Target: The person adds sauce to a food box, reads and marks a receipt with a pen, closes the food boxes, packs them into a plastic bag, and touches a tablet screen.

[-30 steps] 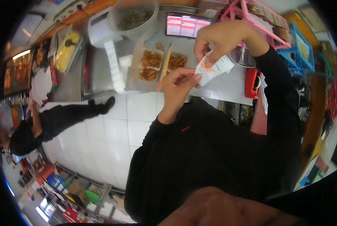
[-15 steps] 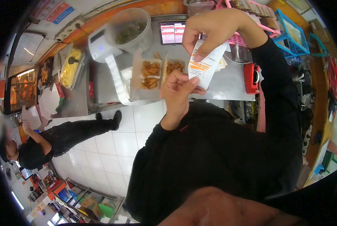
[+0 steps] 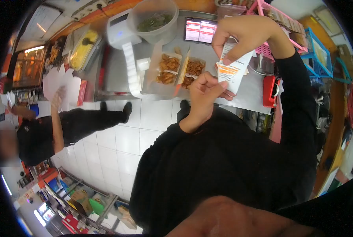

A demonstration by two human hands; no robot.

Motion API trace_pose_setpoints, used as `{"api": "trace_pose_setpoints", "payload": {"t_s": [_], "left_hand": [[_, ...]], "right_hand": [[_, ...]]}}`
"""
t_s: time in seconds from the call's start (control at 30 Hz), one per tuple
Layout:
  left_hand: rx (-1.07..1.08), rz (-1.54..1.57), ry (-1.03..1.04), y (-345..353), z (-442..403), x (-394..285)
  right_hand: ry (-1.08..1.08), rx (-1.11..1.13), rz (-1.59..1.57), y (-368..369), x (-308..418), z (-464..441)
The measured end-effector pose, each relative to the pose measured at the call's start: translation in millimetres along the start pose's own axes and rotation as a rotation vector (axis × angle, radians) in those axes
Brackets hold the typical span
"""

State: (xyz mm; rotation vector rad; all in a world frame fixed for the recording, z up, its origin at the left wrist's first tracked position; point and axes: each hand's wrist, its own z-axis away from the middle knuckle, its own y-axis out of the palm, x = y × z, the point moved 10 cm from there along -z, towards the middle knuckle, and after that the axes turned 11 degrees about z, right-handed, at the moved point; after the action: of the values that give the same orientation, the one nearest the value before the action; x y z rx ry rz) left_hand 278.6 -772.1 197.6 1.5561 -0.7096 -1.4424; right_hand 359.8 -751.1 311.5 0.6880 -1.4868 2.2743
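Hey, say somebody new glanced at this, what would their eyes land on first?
Probably the white slip with orange marks, held in the left hand and right hand near the picture's centre. Next might be the browned fried food in open boxes on the metal counter, left of the slip, then the lit screen farther back, showing red and white panels.

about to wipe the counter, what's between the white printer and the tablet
In the head view, a translucent tub holding leafy greens stands between the white printer and the tablet, with bare counter between tub and tablet.
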Motion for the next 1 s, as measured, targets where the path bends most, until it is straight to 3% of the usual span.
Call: {"api": "trace_pose_setpoints", "payload": {"t_s": [1.0], "left_hand": [[0.004,-0.037,0.028,2.8,-1.6,-6.4]], "right_hand": [[-0.05,0.013,-0.022,0.0,4.5,-5.3]]}}
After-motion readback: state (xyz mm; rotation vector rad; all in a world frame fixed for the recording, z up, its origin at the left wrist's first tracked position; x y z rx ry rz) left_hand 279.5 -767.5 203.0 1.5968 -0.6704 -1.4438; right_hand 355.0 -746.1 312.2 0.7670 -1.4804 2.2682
